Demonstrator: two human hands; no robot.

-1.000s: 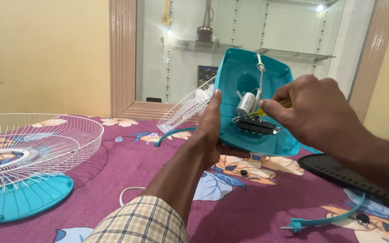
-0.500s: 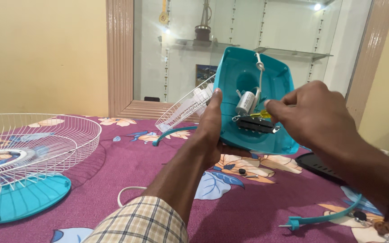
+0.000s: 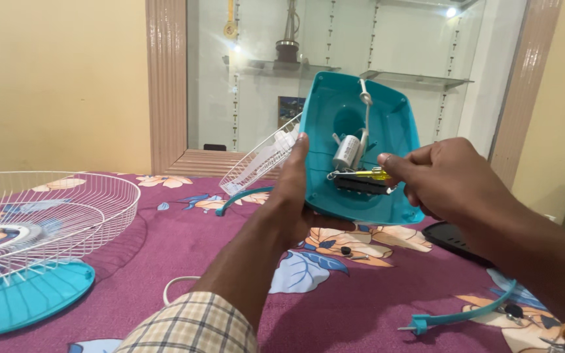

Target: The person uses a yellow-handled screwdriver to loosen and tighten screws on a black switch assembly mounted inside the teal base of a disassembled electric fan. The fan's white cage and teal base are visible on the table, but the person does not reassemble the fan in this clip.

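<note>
The left hand (image 3: 292, 189) grips the teal fan base (image 3: 361, 147) by its left edge, fingers wrapped behind and thumb on the rim, holding it up off the surface with the hollow inside facing the camera. Inside sit a small grey cylinder (image 3: 346, 152), a white cord (image 3: 365, 111) knotted near the top, and a dark switch block (image 3: 359, 185). The right hand (image 3: 449, 180) is closed round a yellow-handled screwdriver (image 3: 371, 174), its tip lying across that block.

Below, the surface is covered in a purple cloth (image 3: 165, 255) with a flower and leaf print. On the left lies a white wire fan guard (image 3: 40, 216) over a teal round disc (image 3: 24, 297). A second wire guard (image 3: 259, 160) leans behind the left hand. A teal ring strip (image 3: 462, 317) lies at lower right, near a black flat object (image 3: 456, 242). Small screws (image 3: 346, 251) dot the cloth.

Beyond are a yellow wall (image 3: 57, 85), a wooden frame (image 3: 166, 85) and glass shelves (image 3: 420, 78) under bright lights.
</note>
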